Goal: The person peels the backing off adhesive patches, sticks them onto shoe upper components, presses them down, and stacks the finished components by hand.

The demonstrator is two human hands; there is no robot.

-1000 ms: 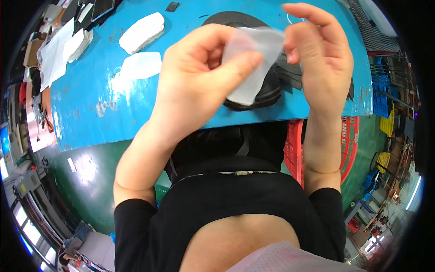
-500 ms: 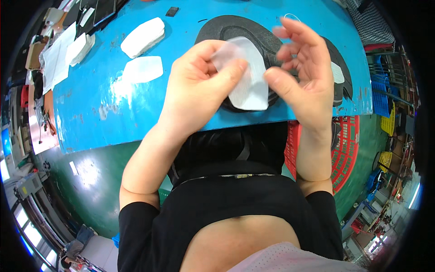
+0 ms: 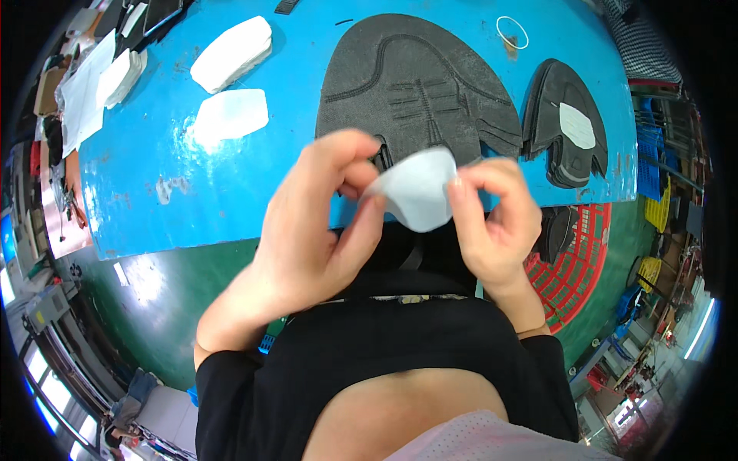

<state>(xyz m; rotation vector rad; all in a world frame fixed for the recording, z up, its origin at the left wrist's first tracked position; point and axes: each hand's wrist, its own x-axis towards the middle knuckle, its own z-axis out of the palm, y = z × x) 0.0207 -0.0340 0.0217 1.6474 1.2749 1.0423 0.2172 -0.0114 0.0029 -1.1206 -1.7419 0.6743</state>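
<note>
A thin, whitish, rounded patch (image 3: pixel 421 194) spans the space between my two hands, just over the table's near edge. My left hand (image 3: pixel 317 219) pinches its left end between thumb and fingers. At the opposite side, my right hand (image 3: pixel 496 219) grips the edge with thumb and forefinger. Behind them lies a large dark grey piece shaped like a shoe upper (image 3: pixel 415 84), with stitch-like lines on it; my hands and the patch cover part of its near end.
On the blue table (image 3: pixel 154 200), a stack of white patches (image 3: pixel 234 54) and a single flat patch (image 3: pixel 233 114) lie at left. Smaller dark pieces (image 3: pixel 565 115) sit at right, a white patch on top. Beyond is a white ring (image 3: pixel 513 32). A red basket (image 3: pixel 584 265) stands below right.
Both hands have come down toward me with the patch, uncovering the dark grey piece. My right hand, previously spread beside the patch, now pinches its edge.
</note>
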